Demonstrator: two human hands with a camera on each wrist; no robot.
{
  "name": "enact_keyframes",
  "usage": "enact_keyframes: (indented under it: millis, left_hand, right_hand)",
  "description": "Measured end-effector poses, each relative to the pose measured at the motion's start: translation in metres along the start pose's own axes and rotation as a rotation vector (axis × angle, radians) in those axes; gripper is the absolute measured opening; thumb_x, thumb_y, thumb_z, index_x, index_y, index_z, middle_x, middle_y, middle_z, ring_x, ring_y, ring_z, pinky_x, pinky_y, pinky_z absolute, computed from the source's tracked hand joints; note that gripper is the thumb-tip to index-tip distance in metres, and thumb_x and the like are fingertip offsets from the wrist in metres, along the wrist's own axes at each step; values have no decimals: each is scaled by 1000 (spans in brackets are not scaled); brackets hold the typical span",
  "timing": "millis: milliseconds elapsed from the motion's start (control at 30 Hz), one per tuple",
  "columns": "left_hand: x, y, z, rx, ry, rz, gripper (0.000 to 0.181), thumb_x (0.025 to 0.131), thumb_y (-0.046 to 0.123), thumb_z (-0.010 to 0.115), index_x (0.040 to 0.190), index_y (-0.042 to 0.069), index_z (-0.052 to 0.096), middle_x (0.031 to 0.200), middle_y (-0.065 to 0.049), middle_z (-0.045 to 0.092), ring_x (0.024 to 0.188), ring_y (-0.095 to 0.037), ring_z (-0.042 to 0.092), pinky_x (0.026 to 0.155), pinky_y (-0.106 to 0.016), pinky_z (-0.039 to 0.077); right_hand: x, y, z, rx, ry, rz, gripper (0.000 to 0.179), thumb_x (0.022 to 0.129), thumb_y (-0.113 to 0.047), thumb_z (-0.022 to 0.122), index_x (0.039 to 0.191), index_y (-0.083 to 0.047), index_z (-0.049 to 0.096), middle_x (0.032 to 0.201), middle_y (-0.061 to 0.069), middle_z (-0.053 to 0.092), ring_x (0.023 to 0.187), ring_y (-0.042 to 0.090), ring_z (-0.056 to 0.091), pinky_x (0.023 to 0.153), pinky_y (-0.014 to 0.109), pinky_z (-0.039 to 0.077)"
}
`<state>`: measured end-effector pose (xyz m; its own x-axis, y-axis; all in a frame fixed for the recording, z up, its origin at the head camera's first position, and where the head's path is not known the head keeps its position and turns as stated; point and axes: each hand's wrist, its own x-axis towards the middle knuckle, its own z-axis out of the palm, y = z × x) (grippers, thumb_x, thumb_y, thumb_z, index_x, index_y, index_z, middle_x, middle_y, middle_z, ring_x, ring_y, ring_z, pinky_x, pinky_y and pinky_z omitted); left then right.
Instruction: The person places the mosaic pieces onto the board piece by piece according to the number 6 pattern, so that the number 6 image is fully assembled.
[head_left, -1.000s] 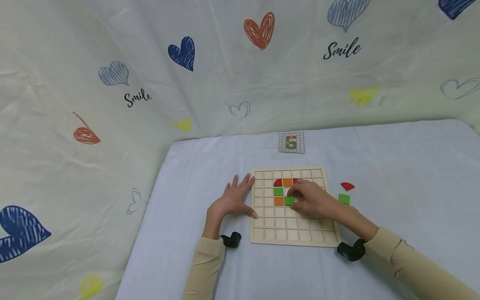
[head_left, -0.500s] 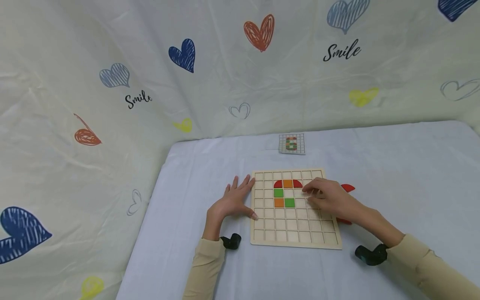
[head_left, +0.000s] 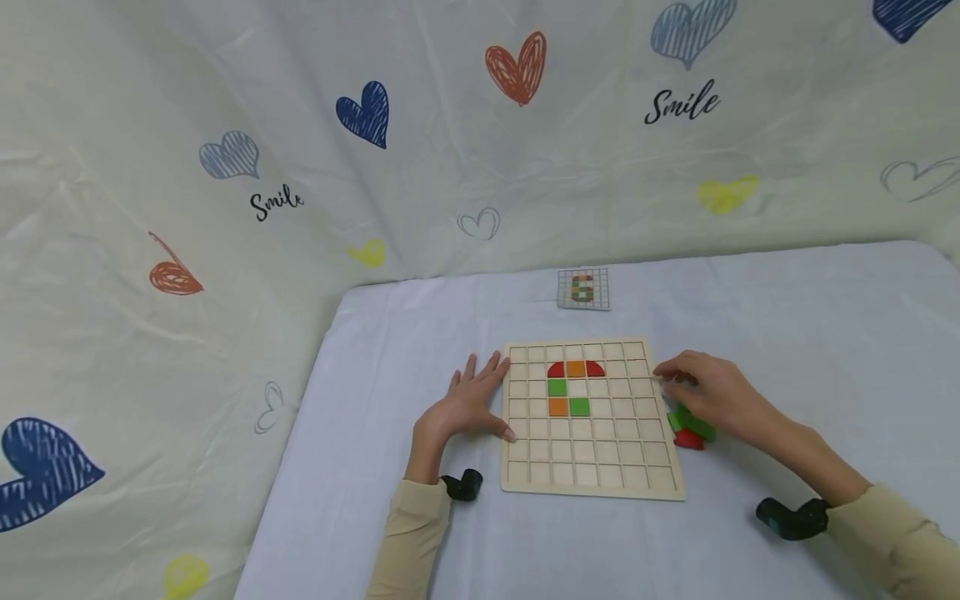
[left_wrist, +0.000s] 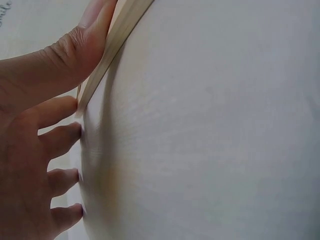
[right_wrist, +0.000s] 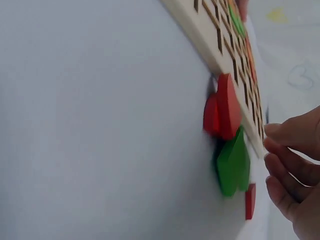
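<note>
A wooden grid board (head_left: 600, 458) lies on the table. In it sit two red rounded pieces (head_left: 556, 370) with an orange square (head_left: 575, 368) between them, a green square (head_left: 557, 387), and lower an orange square (head_left: 558, 407) beside a green square (head_left: 579, 407). My left hand (head_left: 467, 402) spreads its fingers at the board's left edge, thumb (left_wrist: 82, 47) touching the rim. Past the right edge, my right hand (head_left: 712, 392) hovers with loosely bent fingers, nothing visible in them. Loose green pieces (head_left: 697, 423) and red pieces (right_wrist: 227, 107) lie beneath it, partly hidden; another red piece (right_wrist: 250, 201) shows in the right wrist view.
A small pattern card (head_left: 583, 289) with a coloured figure on a grid lies behind the board. White cloth (head_left: 420, 333) covers the table, and a heart-printed curtain (head_left: 450, 125) hangs behind it. Each wrist carries a black camera (head_left: 793, 518).
My right hand has drawn back rightward from the board's grid to beyond its right edge, uncovering the upper-right red piece. The left hand and the board have stayed in place.
</note>
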<state>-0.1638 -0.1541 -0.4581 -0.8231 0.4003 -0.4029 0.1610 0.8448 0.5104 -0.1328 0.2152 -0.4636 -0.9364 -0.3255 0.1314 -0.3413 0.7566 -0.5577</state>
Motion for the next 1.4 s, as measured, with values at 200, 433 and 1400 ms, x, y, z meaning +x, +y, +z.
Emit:
enact_keyframes:
  millis: [200, 433, 1400]
  left_hand:
    - [-1, -2, -1, 5, 9, 8, 122, 73, 36, 93, 167, 19, 17, 174, -2, 5, 160, -34, -13, 128, -57, -3]
    - [-3, -2, -1, 2, 7, 9, 122, 73, 36, 94, 167, 19, 18, 174, -2, 6, 160, -35, -13, 128, -57, -4]
    - [-1, 1, -1, -10, 10, 10, 121, 73, 35, 94, 167, 20, 19, 174, -1, 6, 160, -33, -12, 129, -56, -4]
  right_hand:
    - [-3, 14, -2, -24, 55, -19, 28, 83, 6, 78, 110, 3, 73, 99, 12, 72, 86, 24, 66, 74, 37, 61]
    - [-2, 24, -6, -82, 83, 22, 26, 81, 4, 80, 107, 5, 74, 99, 17, 70, 86, 30, 65, 72, 40, 57]
    - [-6, 31, -4, -42, 125, 84, 26, 81, 4, 81, 104, 3, 70, 92, 16, 74, 80, 27, 67, 68, 26, 57]
